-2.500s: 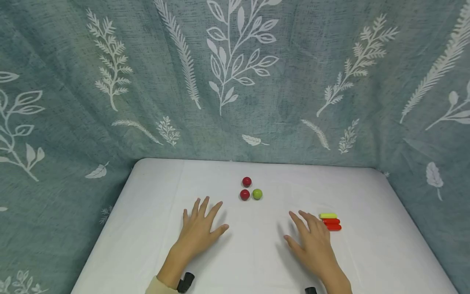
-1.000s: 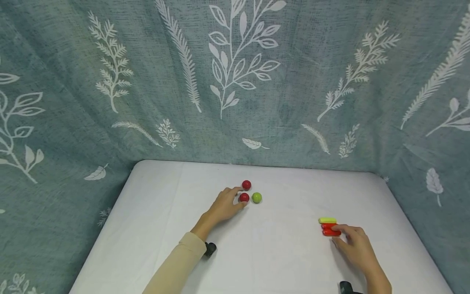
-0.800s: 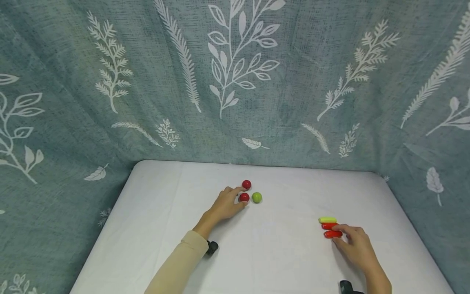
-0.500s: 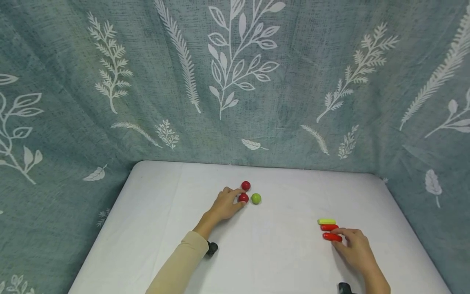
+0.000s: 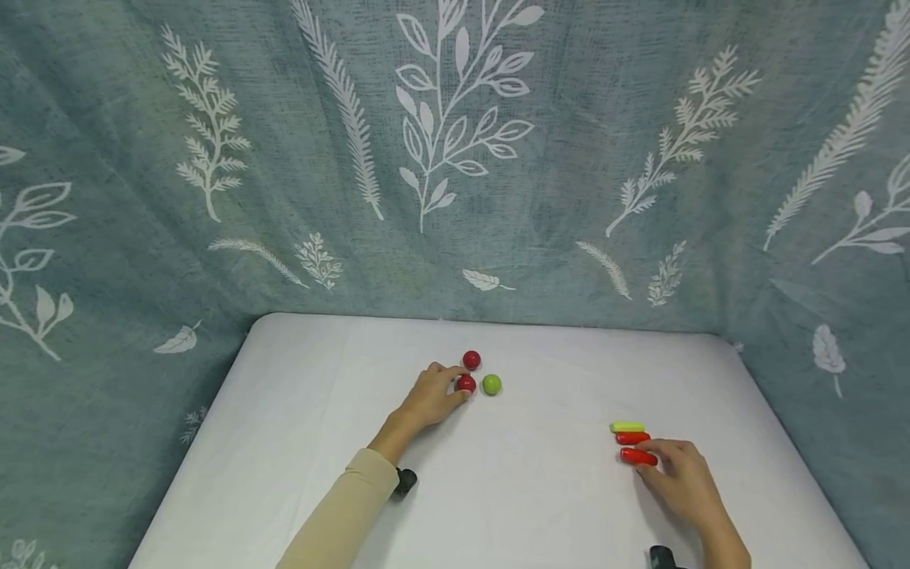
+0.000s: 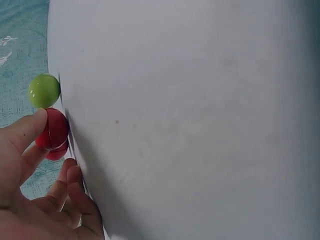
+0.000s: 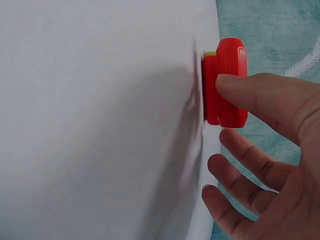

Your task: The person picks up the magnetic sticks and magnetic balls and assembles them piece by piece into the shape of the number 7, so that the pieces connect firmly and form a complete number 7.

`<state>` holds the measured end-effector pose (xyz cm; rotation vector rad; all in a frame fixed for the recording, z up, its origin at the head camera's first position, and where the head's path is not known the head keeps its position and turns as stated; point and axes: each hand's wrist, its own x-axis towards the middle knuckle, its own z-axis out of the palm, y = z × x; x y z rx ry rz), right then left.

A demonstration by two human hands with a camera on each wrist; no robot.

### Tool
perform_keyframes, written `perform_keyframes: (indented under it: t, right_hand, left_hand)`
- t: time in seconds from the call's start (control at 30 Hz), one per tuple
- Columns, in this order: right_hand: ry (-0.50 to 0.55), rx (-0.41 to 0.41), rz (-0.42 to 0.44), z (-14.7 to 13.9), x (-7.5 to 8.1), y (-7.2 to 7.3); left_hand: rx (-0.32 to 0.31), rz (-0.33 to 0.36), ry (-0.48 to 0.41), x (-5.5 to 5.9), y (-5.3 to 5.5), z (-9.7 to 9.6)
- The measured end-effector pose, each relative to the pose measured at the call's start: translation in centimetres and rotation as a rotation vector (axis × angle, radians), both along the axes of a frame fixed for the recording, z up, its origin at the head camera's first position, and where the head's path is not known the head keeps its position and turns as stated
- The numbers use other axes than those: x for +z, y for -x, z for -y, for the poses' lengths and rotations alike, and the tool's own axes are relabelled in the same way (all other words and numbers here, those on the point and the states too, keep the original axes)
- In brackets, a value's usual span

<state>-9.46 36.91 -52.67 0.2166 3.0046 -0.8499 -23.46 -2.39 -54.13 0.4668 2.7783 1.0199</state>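
Note:
My left hand (image 5: 432, 395) pinches the nearer red ball (image 5: 465, 384) between thumb and forefinger. A second red ball (image 5: 471, 360) lies just behind it, and a green ball (image 5: 491, 385) sits to its right. In the left wrist view the thumb presses the glossy red ball (image 6: 56, 129) while the other fingers curl loosely. On the right, my right hand (image 5: 675, 472) pinches a short, faceted red stick (image 7: 232, 82) by thumb and fingertips. This stick is apart from the other red stick (image 5: 633, 438), which lies beside a yellow-green stick (image 5: 628, 427).
A white cloth covers the table (image 5: 540, 506). Its back edge meets a blue-green curtain (image 5: 569, 158) with white leaf prints, which also hangs at both sides. Dark wrist cameras show at the left wrist (image 5: 406, 482) and the right wrist (image 5: 662, 556).
From open above the table, my left hand has reached forward to the nearer red ball. My right hand has moved right, pinched the nearest red stick and drawn it away from the other sticks.

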Motion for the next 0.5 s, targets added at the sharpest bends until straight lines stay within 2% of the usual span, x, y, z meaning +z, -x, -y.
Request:
perform_keyframes:
  t: [0.27,0.5]
  right_hand:
    - [0.035,0.089,-0.139,2.3,1.3,-0.4]
    - [0.059,0.178,-0.228,5.5,1.1,-0.5]
  left_hand:
    - [0.01,-0.004,-0.03,0.4,-0.6,0.6]
    - [0.023,-0.018,-0.043,1.0,-2.0,1.6]
